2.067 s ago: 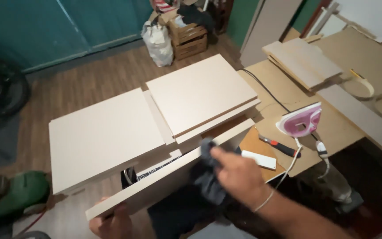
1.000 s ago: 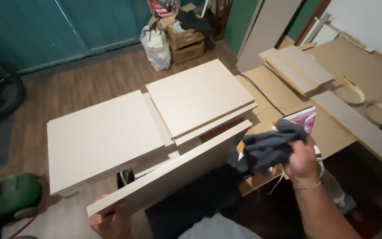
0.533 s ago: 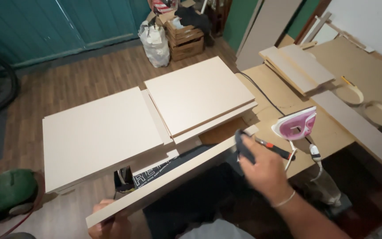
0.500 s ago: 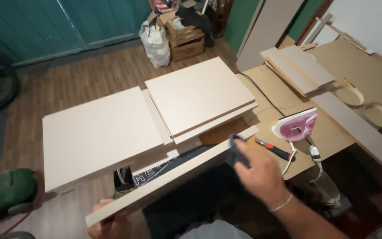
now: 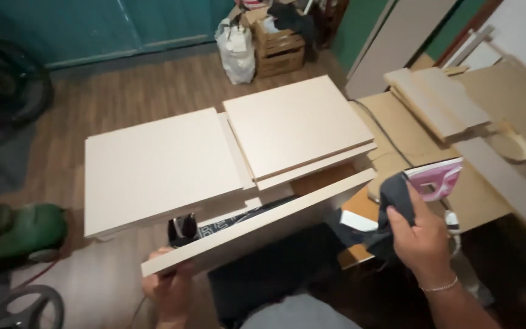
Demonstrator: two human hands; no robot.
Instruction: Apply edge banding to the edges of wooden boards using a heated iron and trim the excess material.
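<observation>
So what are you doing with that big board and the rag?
The left hand grips the near end of a long pale board held on its edge. The right hand holds a dark rag just off the board's far end, close to a pink clothes iron. Two flat white panels lie behind.

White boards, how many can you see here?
3. A large board lies flat at left, a second flat board sits right of it, and the left hand holds a narrow board on edge. More may lie underneath.
</observation>
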